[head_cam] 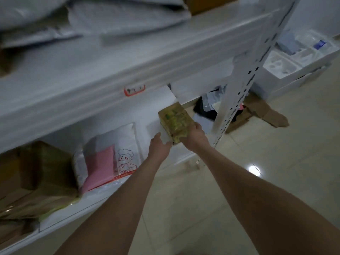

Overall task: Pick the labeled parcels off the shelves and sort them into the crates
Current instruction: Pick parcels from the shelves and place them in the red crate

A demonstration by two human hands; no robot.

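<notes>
The right hand [193,138] grips a yellow parcel [174,123] at the shelf [182,155], the left hand [159,147] lies flat just beside it, and white trays [281,73] far right of both hold a blue thing [320,44].

White metal shelving [92,102], glossy tiled floor [294,181]

Right hand [193,137] grips small box [174,122] on lower shelf [55,222], toward its right end. Left hand [159,148] just left of grip. Further left: flat bag [110,157], then wrapped parcels [36,177] at far left. Upper shelf [92,70] above grip, mailers [119,17] on it. Upright [239,80] just right of grip. Cardboard [268,113] on floor beyond it, trays [287,61] farther back.
</notes>
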